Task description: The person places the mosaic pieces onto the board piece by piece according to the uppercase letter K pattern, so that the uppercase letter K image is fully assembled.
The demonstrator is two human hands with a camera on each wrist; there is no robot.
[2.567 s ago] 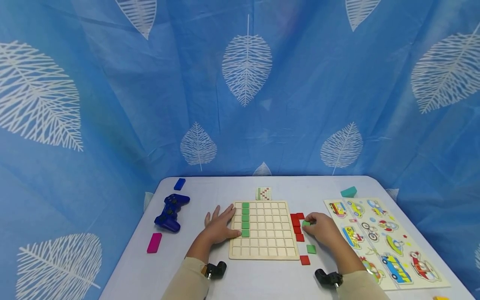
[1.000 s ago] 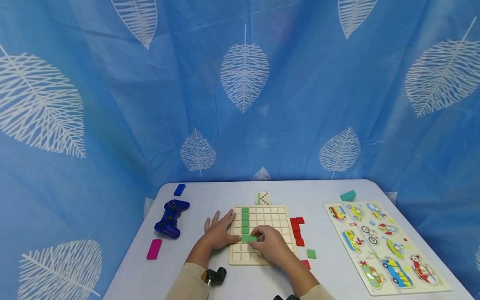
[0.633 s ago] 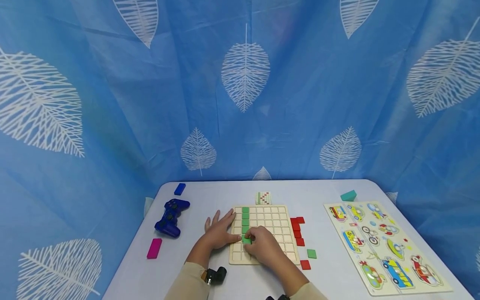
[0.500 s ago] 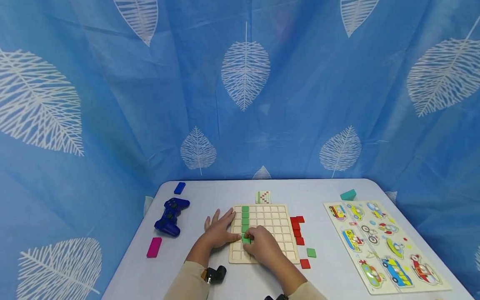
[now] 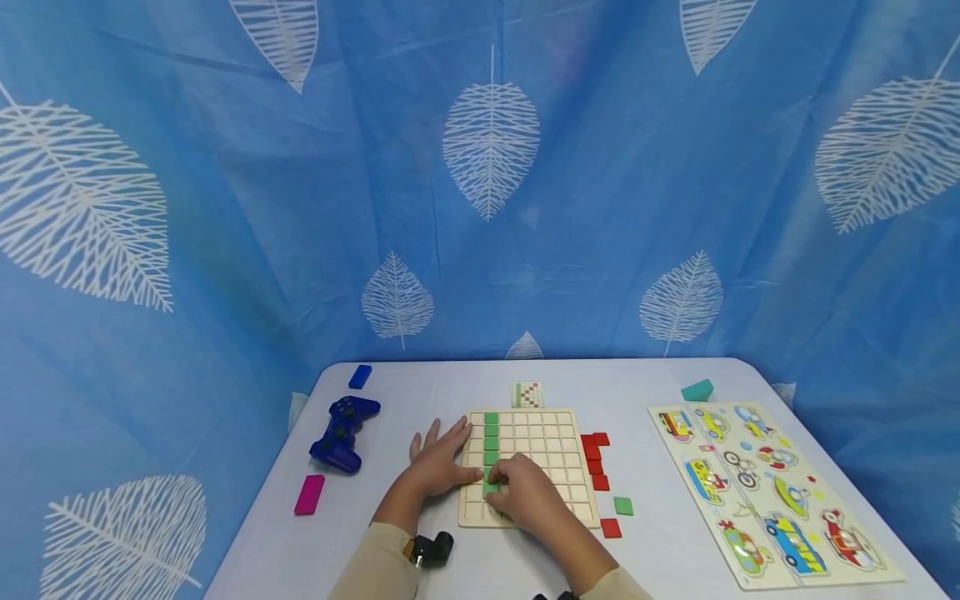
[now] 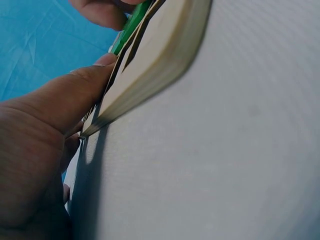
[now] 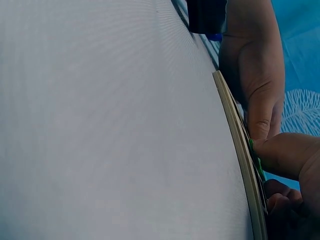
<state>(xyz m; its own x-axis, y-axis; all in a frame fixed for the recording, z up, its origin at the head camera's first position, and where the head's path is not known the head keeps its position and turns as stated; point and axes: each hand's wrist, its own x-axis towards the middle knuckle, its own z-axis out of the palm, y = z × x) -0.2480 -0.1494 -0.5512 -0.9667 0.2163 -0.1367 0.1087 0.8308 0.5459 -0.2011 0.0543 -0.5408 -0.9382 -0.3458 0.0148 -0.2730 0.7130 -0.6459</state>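
Observation:
A wooden grid board (image 5: 540, 467) lies on the table, with a column of square green tiles (image 5: 491, 431) near its left side. My left hand (image 5: 438, 467) rests at the board's left edge, fingers spread and thumb over the rim; the left wrist view shows that thumb (image 6: 75, 92) on the board's face. My right hand (image 5: 528, 493) bends over the lower end of the column, thumb and index finger pinching a green tile (image 5: 491, 487) there. In the right wrist view, green shows in a thin line under the fingertips; the right hand partly covers the lower cells.
Right of the board lie several red tiles (image 5: 592, 454), another red tile (image 5: 611, 528) and a green tile (image 5: 623, 506). A pattern card (image 5: 527, 394) sits behind it. A game controller (image 5: 343, 433), a pink block (image 5: 309, 495) and a picture puzzle (image 5: 780, 492) flank it.
My right hand has brought a green tile from right of the board to the column, then slid slightly down to the cell below. My left hand has stayed on the board's left edge.

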